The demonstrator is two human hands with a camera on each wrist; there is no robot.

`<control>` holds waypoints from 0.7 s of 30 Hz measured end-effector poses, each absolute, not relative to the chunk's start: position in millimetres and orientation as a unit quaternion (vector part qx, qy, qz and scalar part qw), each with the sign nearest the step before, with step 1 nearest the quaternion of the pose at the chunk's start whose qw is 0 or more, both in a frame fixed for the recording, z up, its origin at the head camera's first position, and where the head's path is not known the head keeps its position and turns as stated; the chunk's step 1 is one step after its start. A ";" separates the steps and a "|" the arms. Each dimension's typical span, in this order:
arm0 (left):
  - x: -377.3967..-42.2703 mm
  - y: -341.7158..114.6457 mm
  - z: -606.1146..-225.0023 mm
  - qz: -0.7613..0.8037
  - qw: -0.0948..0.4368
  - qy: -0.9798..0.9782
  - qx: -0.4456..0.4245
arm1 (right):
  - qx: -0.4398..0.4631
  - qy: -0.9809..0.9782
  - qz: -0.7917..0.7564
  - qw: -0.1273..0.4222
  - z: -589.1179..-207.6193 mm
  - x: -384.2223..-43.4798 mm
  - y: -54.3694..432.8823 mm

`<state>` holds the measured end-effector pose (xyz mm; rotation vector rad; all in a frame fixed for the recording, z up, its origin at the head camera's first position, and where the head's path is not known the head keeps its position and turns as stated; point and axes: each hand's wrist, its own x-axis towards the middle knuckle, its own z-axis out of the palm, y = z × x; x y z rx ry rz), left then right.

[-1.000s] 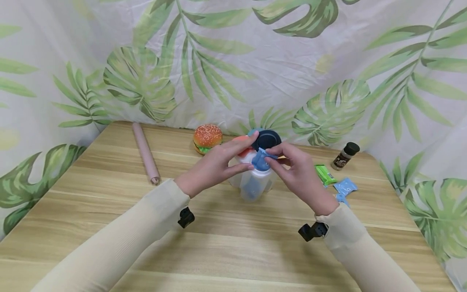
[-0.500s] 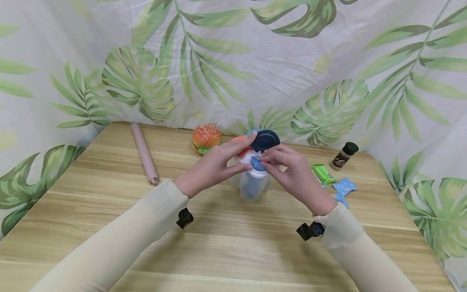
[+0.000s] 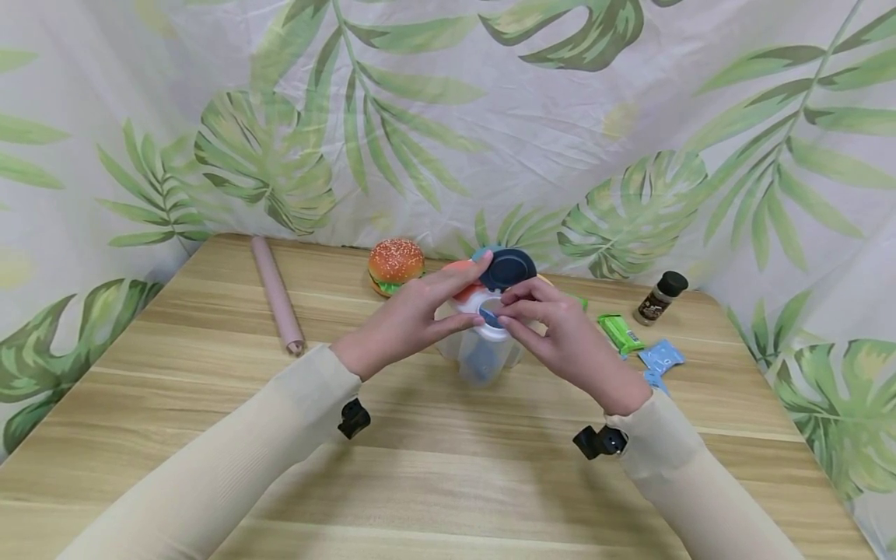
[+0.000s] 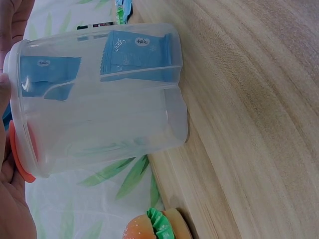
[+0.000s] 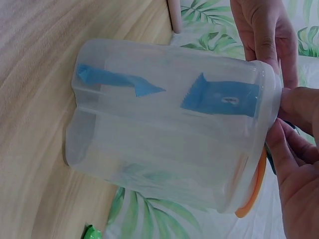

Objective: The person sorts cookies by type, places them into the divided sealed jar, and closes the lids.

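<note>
A clear plastic storage container with coloured flip lids stands upright on the table, its navy lid raised. My left hand rests over its top, index finger at the raised lid and thumb at the white rim, both fairly straight. At the round opening, my right hand pinches the top end of a blue packet, most of which is inside. The left wrist view shows this upper packet below the rim and another blue packet at the bottom of the same compartment.
A toy hamburger sits behind my left hand, and a pinkish roll lies farther left. To the right are a green packet, a blue packet and a black-capped seasoning jar. A leaf-print curtain hangs behind the table.
The blue packet has gone down from above the rim into the opening, with my right fingers following it to the rim. My left hand stays in place.
</note>
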<state>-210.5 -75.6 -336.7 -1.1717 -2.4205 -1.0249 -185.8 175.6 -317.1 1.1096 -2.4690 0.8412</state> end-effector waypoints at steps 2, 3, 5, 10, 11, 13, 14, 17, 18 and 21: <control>-210.5 -75.5 -337.1 -0.353 0.132 -0.834 -0.403 | 0.393 -0.860 0.286 0.154 -316.6 -185.3 175.4; -210.5 -75.5 -337.3 -0.353 0.132 -0.834 -0.403 | 0.396 -0.860 0.283 0.154 -316.4 -185.1 175.3; -210.6 -75.6 -337.7 -0.351 0.133 -0.836 -0.400 | 0.401 -0.858 0.281 0.155 -316.7 -185.3 175.2; -210.3 -75.9 -337.9 -0.349 0.131 -0.839 -0.397 | 0.400 -0.856 0.289 0.155 -319.1 -185.5 174.9; -210.4 -76.0 -338.1 -0.350 0.131 -0.838 -0.397 | 0.399 -0.856 0.291 0.155 -319.9 -185.7 175.2; -210.6 -75.9 -338.1 -0.351 0.130 -0.837 -0.399 | 0.397 -0.854 0.299 0.154 -320.8 -185.6 176.2; -210.7 -76.0 -338.1 -0.351 0.130 -0.837 -0.400 | 0.396 -0.853 0.304 0.152 -321.1 -185.6 177.0; -211.1 -76.1 -338.1 -0.351 0.130 -0.836 -0.401 | 0.395 -0.847 0.325 0.146 -321.1 -185.2 180.2; -211.3 -76.0 -338.1 -0.351 0.130 -0.836 -0.401 | 0.394 -0.844 0.335 0.143 -320.6 -185.1 181.6; -211.8 -75.8 -337.8 -0.352 0.133 -0.834 -0.403 | 0.383 -0.836 0.371 0.131 -318.8 -184.5 186.6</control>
